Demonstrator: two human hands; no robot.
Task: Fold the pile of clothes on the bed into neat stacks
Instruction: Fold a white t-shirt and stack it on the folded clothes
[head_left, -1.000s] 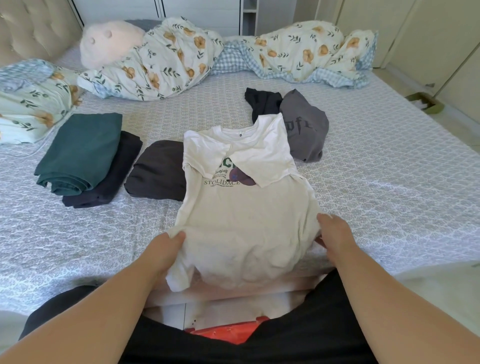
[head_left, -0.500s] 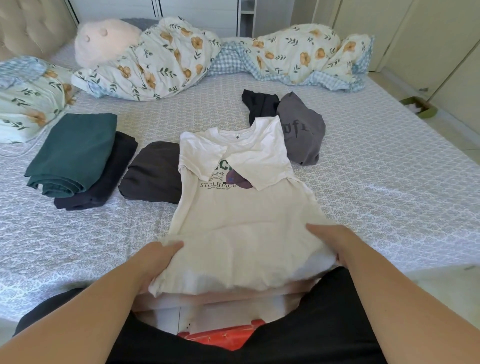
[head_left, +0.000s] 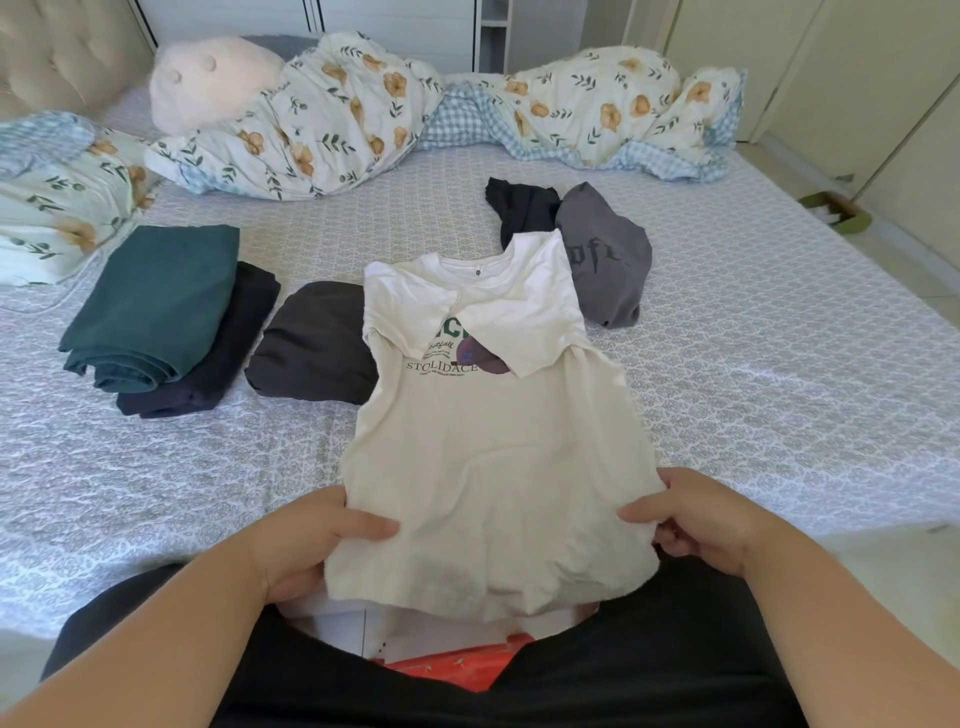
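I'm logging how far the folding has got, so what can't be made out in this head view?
- White T-shirt print: both folded-in sleeves cover most of it.
- Charcoal folded garment: right side hidden under the shirt.
- Black garment: partly behind the grey printed garment; type unclear.
- Left hand and right hand: fingers under the hem, grip unseen.
- Red item: mostly hidden by the dark clothing worn.

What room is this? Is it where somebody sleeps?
Most likely a bedroom. There's a big bed with a padded headboard, a rumpled flowery duvet and closet doors along the wall.
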